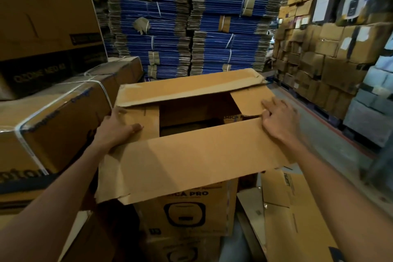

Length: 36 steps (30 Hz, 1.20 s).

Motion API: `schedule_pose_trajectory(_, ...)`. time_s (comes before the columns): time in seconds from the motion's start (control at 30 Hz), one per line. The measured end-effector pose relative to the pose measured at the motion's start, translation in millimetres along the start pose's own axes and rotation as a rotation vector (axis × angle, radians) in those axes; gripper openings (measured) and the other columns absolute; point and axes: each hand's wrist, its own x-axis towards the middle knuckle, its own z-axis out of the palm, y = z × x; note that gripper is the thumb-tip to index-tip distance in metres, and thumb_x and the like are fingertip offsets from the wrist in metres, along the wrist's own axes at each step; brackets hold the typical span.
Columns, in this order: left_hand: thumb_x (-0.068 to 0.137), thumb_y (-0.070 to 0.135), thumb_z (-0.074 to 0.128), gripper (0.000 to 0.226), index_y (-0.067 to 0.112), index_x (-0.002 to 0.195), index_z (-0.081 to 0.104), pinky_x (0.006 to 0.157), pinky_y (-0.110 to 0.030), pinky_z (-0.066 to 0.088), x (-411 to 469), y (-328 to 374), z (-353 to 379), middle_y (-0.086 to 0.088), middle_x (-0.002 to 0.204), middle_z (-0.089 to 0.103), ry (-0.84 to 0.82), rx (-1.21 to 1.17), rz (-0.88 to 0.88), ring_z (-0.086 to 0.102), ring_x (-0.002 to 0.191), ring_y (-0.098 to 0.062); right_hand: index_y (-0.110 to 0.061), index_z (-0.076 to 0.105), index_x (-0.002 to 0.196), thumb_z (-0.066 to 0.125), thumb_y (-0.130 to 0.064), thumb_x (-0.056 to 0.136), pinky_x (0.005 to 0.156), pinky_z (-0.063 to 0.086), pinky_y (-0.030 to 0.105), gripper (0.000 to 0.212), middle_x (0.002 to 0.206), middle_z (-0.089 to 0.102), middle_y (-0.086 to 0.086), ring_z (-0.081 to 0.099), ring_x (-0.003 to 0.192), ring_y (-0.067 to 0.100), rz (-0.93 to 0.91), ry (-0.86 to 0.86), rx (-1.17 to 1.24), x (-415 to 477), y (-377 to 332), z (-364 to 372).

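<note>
I see a brown corrugated cardboard box (191, 208), printed MICA PRO, upright atop a like carton (182, 251), its top flaps half-open.

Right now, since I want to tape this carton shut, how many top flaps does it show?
4: far flap along the back edge; near flap folded toward the camera; left flap held by the left hand; right flap under the right hand. None seems hidden.

The open carton (191, 208) reads "MICA PRO" on its front, a box (232, 117) inside it shows "MICA", and other print is blurred.
</note>
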Motion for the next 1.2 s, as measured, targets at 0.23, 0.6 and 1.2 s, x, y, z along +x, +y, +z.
schedule_pose_trajectory(0.23,0.087,0.064,0.065,0.082,0.031,0.154,0.030,0.113,-0.063,0.034,13.4,7.9,6.4,-0.014,0.161,0.026,0.021,0.228,0.078,0.031,0.144,-0.043,-0.026,0.072,0.096,0.019,-0.057,0.103,0.104,0.033,0.040,0.061,0.088,0.068,-0.005,0.060,0.089,0.015,-0.444,-0.090,-0.011,-22.3,-83.3,24.4)
schedule_pose_trajectory(0.6,0.100,0.043,0.052,0.041,0.023,0.132,0.065,0.115,-0.059,0.024,37.6,30.2,17.5,-0.009,0.138,0.053,0.116,0.479,0.349,0.046,0.128,-0.028,-0.027,0.061,0.078,0.024,-0.054,0.104,0.085,0.038,0.043,0.053,0.071,0.052,-0.012,0.048,0.072,0.013,-0.417,0.182,0.053,-17.8,-81.4,54.4)
schedule_pose_trajectory(1.2,0.096,0.074,0.032,0.092,0.019,0.163,0.002,0.122,-0.064,0.007,177.3,78.5,25.4,-0.005,0.171,-0.001,0.114,0.486,0.427,-0.006,0.157,-0.029,-0.021,0.055,0.071,0.041,-0.044,0.101,0.073,0.035,0.042,0.041,0.068,0.051,-0.007,0.045,0.067,0.018,-0.483,0.450,0.117,-11.0,-72.9,81.5)
